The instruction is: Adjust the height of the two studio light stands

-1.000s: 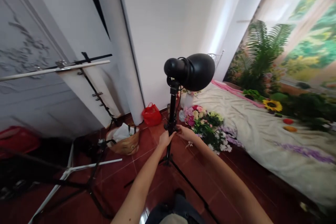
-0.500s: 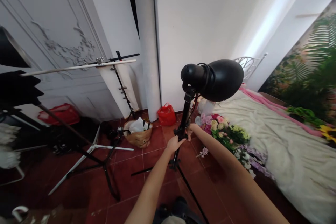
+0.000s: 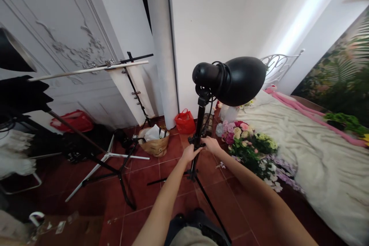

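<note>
In the head view, the person's left hand (image 3: 189, 154) is closed around the black stand (image 3: 199, 127), just under its collar, with the thumb laid across the front. The right hand (image 3: 211, 145) touches the collar's right side, bent at the fingers; I can't tell what its fingertips pinch. The lamp (image 3: 243, 80) sits up on the pole's top, well above both hands, its shade tipped to the right, with a cable looped round its neck. Below the hands, the legs spread over the red tiles (image 3: 173, 167). Some flowers (image 3: 245, 140) lie near the right hand, beside the bed (image 3: 319, 142); a red bag (image 3: 185, 122) stands beyond the pole.
</note>
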A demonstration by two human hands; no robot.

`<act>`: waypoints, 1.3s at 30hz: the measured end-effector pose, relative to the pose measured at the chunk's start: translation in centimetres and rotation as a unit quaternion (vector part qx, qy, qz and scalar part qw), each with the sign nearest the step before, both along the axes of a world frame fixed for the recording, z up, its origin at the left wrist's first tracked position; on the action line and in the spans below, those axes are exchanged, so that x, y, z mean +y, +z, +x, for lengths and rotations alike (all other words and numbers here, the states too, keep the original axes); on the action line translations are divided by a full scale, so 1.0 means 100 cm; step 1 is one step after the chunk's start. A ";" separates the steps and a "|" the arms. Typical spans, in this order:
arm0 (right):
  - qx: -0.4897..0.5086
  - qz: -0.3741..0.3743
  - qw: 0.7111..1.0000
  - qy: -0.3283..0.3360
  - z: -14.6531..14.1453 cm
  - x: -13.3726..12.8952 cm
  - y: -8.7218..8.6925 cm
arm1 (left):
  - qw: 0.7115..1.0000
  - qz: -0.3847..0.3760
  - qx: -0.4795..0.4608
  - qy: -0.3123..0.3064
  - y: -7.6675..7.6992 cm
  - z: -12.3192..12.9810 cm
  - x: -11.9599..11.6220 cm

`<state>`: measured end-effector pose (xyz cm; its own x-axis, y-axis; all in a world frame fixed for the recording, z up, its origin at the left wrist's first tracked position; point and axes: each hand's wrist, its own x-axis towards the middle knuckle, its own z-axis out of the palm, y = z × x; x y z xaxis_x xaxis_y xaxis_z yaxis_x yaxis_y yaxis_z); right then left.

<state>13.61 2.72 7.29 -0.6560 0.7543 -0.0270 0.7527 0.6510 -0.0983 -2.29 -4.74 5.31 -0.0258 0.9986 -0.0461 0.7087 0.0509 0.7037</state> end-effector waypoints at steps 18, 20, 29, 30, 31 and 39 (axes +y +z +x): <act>-0.018 -0.026 0.997 -0.075 -0.019 -0.004 -0.015 | 1.000 0.018 0.020 -0.016 -0.021 0.000 0.008; 0.023 0.024 0.997 -0.075 -0.017 -0.010 -0.020 | 0.999 0.012 0.022 -0.024 -0.019 -0.001 0.009; -0.008 -0.062 0.994 -0.084 -0.016 -0.004 -0.017 | 0.999 0.003 0.026 -0.039 -0.018 -0.001 0.012; -0.021 -0.082 0.994 -0.073 -0.015 0.001 -0.013 | 0.999 0.003 0.027 -0.037 -0.017 -0.001 0.011; -0.030 -0.097 0.993 -0.064 -0.014 0.008 -0.010 | 0.999 0.004 0.028 -0.035 -0.016 -0.001 0.011; -0.025 -0.117 0.991 -0.068 -0.017 0.021 0.010 | 0.999 -0.026 0.035 -0.015 -0.007 0.000 0.006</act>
<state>11.86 4.83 8.31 -0.5415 0.8054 -0.2409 0.8400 0.5067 -0.1941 -2.29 -4.11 4.62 -0.0008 0.9953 -0.0973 0.7579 0.0640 0.6492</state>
